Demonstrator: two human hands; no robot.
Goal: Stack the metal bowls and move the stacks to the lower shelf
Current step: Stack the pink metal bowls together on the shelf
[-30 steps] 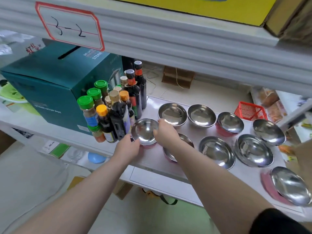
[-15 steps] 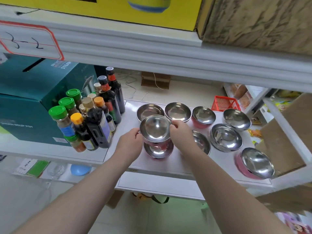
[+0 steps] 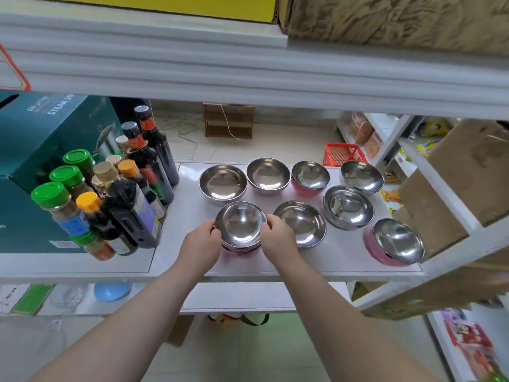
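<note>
Your left hand and right hand grip the nested bowls by the rim; likely light, rigid, slick steel, so hold opposite sides

Bright, even daylight; glare spots in bowls; wide-angle bowing at edges; slight soft blur.
</note>
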